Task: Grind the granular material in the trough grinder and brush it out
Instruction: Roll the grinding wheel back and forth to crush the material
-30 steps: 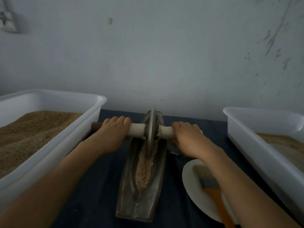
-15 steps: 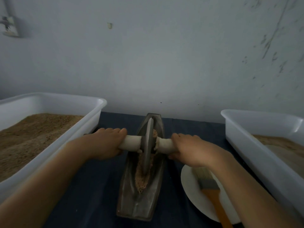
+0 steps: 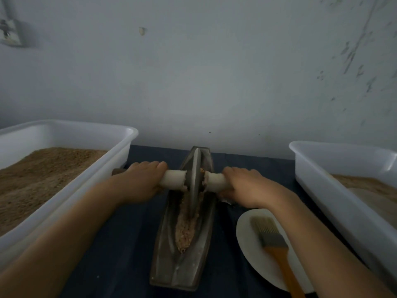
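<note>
A long grey metal trough grinder (image 3: 167, 250) lies lengthwise on the dark cloth in the middle. Tan granular material (image 3: 185, 231) fills its groove. A metal grinding wheel (image 3: 194, 181) stands upright in the groove toward the far end, on a pale axle handle (image 3: 174, 178). My left hand (image 3: 139, 182) grips the handle's left side and my right hand (image 3: 247, 188) grips its right side. A brush (image 3: 271, 237) with pale bristles and an orange handle lies on a white plate (image 3: 247, 239) right of the trough.
A white tub (image 3: 120, 136) of brown granules stands at the left, close to my left hand. Another white tub (image 3: 318, 175) with tan material stands at the right. A grey wall rises just behind the trough.
The wheel rolled toward me along the groove from the far end, then back toward the middle. Both hands kept their grip on the handle.
</note>
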Tool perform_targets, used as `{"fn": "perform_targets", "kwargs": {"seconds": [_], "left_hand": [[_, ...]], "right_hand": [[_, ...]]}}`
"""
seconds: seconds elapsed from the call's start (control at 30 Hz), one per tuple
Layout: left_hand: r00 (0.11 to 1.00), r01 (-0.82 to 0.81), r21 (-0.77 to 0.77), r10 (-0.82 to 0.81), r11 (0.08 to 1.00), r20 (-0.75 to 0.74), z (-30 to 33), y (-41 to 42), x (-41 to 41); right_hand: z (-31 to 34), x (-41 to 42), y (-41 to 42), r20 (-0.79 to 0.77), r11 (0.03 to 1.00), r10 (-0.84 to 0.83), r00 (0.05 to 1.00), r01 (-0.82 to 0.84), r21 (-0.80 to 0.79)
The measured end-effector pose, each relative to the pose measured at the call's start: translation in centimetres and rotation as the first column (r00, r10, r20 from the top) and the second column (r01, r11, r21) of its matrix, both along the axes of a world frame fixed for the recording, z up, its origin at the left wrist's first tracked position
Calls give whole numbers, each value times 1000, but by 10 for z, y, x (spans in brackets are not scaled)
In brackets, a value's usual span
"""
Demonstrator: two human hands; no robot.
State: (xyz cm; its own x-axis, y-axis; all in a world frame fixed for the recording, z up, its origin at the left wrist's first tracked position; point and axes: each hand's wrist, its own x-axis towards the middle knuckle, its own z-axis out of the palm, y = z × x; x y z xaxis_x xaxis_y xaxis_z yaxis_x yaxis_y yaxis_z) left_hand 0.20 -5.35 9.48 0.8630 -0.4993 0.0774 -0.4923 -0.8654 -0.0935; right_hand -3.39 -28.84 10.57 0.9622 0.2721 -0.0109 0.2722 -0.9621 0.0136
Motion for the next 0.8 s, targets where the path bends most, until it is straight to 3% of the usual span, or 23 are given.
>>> {"fn": "perform_targets", "kwargs": {"seconds": [0.13, 0.23, 0.33, 0.57, 0.7, 0.8], "left_hand": [[949, -11, -78, 35, 997, 314, -24, -6, 18], [930, 2, -135, 48, 991, 363, -29, -9, 20], [939, 5, -113, 34, 994, 343, -27, -8, 17], [999, 26, 31, -26, 999, -18, 0, 3, -10], [944, 57, 59, -35, 997, -329, 20, 11, -27], [909, 46, 50, -21, 998, -415, 26, 13, -30]], "right_hand": [[-15, 16, -5, 244, 1000, 6, 970, -1, -21], [-21, 20, -5, 366, 999, 4, 931, 11, -39], [-20, 18, -5, 326, 1000, -6, 945, 9, -7], [2, -13, 3, -14, 1000, 20, 1000, -20, -19], [19, -32, 8, -189, 998, 58, 980, -63, -22], [21, -35, 10, -224, 998, 63, 972, -68, -15]]}}
